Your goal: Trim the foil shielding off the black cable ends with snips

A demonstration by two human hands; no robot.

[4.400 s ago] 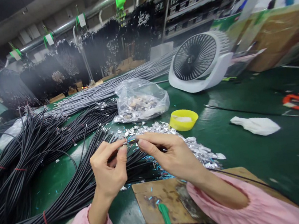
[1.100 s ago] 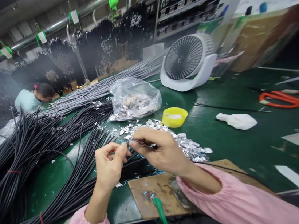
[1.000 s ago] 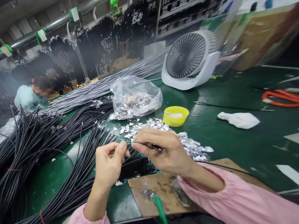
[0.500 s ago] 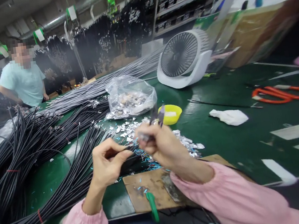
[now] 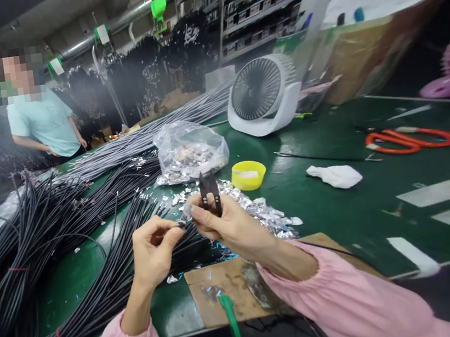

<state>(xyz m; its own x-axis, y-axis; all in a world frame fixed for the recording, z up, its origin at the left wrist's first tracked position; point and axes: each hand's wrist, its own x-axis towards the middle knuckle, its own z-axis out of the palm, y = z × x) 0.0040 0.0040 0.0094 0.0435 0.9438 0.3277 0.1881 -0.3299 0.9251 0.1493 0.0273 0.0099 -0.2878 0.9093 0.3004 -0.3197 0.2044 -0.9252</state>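
Observation:
My left hand [image 5: 153,250] is closed in a pinch on the end of a black cable, whose thin stripped wires [image 5: 182,220] stick out toward the right. My right hand [image 5: 232,225] has a pair of black thread snips [image 5: 210,192] in its grip, blades pointing up and apart. Its thumb and forefinger, with a pale cover on one fingertip, meet at the wire ends. Just below and behind the hands lie a bundle of black cables [image 5: 109,266] and a heap of silver foil scraps [image 5: 264,213] with small blue wire bits.
A clear bag of scraps [image 5: 192,153], a yellow bowl [image 5: 248,175] and a white fan [image 5: 263,94] stand beyond the hands. Orange-handled scissors [image 5: 410,139] lie right. A cardboard piece [image 5: 210,281] is at the table's front edge. A person [image 5: 42,120] stands at far left.
My right hand has moved slightly left and down to the wire ends, and the snips now stand upright above it. The whole view has shifted a little.

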